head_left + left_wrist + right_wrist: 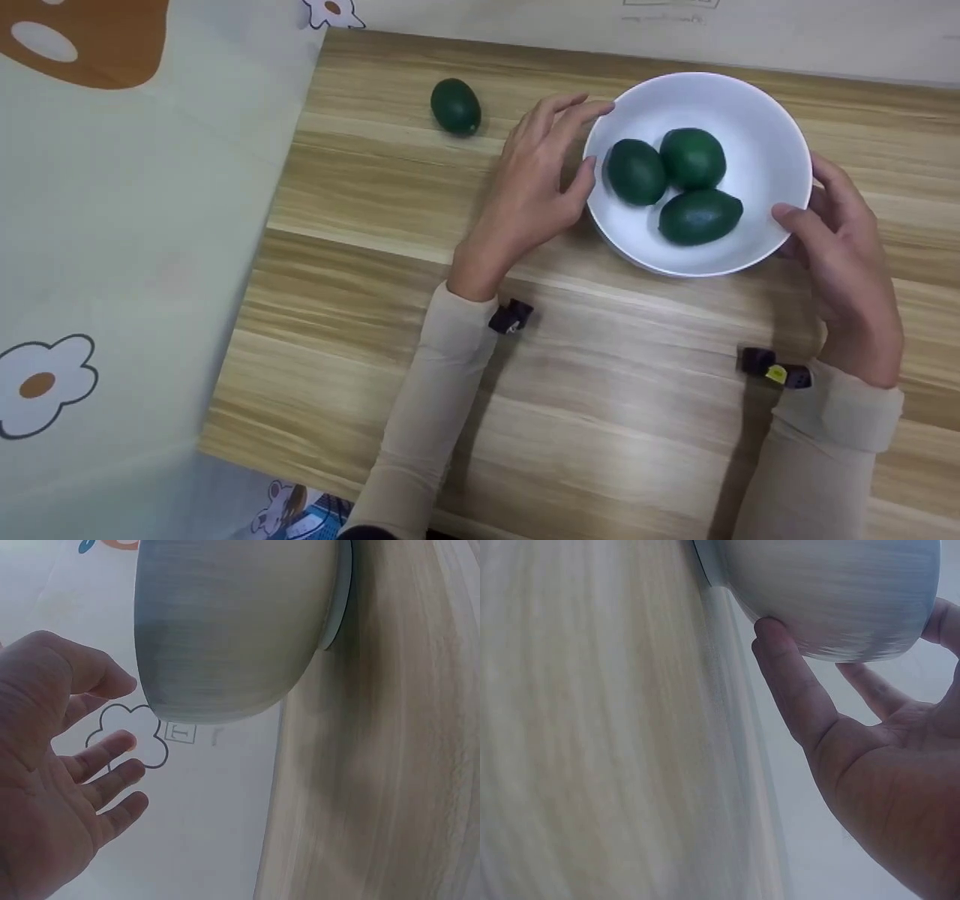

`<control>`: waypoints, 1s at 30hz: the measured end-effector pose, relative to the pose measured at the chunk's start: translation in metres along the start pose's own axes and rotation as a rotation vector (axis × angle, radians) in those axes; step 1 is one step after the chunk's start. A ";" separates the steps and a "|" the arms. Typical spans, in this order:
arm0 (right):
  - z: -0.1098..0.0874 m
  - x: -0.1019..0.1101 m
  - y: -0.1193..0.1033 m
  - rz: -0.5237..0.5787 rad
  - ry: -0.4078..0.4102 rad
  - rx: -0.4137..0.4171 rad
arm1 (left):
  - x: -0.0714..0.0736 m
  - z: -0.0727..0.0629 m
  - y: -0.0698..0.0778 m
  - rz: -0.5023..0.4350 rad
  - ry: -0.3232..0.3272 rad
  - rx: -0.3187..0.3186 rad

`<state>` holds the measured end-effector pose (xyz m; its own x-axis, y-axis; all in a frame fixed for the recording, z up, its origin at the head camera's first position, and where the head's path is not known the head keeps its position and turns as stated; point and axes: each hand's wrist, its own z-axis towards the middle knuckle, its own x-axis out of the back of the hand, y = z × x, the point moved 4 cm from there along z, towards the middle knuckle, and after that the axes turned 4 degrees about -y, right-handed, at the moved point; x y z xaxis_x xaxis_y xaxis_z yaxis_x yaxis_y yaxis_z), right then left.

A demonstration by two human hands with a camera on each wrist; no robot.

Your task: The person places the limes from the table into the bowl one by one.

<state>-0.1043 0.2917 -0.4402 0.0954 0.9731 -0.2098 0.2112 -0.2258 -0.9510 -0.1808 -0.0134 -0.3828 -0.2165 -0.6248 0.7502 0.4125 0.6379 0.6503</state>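
A white bowl (765, 142) at the back right holds three dark green, lime-like fruits: one at the left (636, 172), one at the back (693, 159) and one in front (700, 217). My right hand (851, 255) grips the bowl's right side, thumb over the rim and fingers against the outer wall (832, 592). At the left rim is my left hand (536, 172), its fingers loosely bent. In the left wrist view a gap separates that hand (52, 765) from the bowl wall (232, 630). Another dark green fruit (456, 107) lies on the table, left of the bowl.
The wood-grain table (600, 420) has its left edge beside a pale covering (150, 225) printed with flowers. Behind the back edge is a white printed surface (525, 22). Small dark devices sit at the left cuff (511, 316) and right cuff (775, 369).
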 end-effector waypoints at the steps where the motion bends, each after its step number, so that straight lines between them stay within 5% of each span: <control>1: 0.000 0.000 0.000 -0.001 0.001 -0.002 | 0.000 0.000 -0.001 0.004 0.000 0.009; 12: 0.002 -0.003 0.000 0.006 -0.007 0.001 | 0.005 0.002 -0.012 0.052 0.014 0.070; 22: 0.001 0.000 -0.001 0.010 -0.002 -0.001 | 0.013 0.006 -0.020 0.095 0.116 0.049; 30: 0.000 -0.003 0.003 0.006 0.002 -0.026 | 0.019 0.010 -0.041 0.163 0.145 0.083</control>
<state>-0.1041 0.2880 -0.4421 0.0987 0.9715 -0.2153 0.2359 -0.2331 -0.9434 -0.2111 -0.0471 -0.3938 -0.0212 -0.5650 0.8248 0.3565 0.7665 0.5342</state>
